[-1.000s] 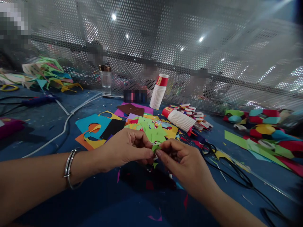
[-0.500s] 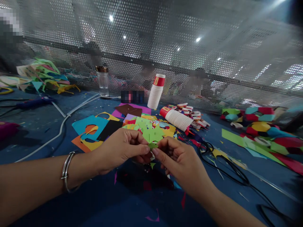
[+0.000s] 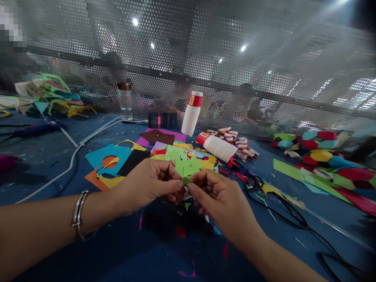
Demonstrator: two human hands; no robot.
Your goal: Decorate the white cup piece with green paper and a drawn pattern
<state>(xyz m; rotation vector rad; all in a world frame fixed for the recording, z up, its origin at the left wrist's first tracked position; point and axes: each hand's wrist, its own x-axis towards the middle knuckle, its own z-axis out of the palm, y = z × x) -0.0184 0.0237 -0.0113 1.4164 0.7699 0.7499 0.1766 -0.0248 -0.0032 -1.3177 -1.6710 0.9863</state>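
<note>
Between both thumbs and fingertips I pinch a small piece of green paper (image 3: 186, 180). My left hand (image 3: 157, 181), with silver bangles on its wrist, grips the left side of the piece. On its other side, my right hand (image 3: 217, 192) closes its thumb and forefinger. The lower fingers of both hands are curled and partly hidden. Just beyond them lies a pile of coloured paper with light green sheets (image 3: 188, 163) on top. A dark object (image 3: 179, 223) rests on the blue surface below my hands; its kind is unclear.
One stack of paper cups (image 3: 191, 113) stands tilted in the view; another stack (image 3: 219, 147) lies on its side. Behind stand a glass bottle (image 3: 125, 102) and a perforated metal screen. A black cable (image 3: 290, 211) loops at right, a white cable (image 3: 70, 164) at left. Paper scraps are scattered about.
The whole view has shifted slightly, so things sit a little further left. Both hands keep their pinch on the green paper, which has tilted slightly.
</note>
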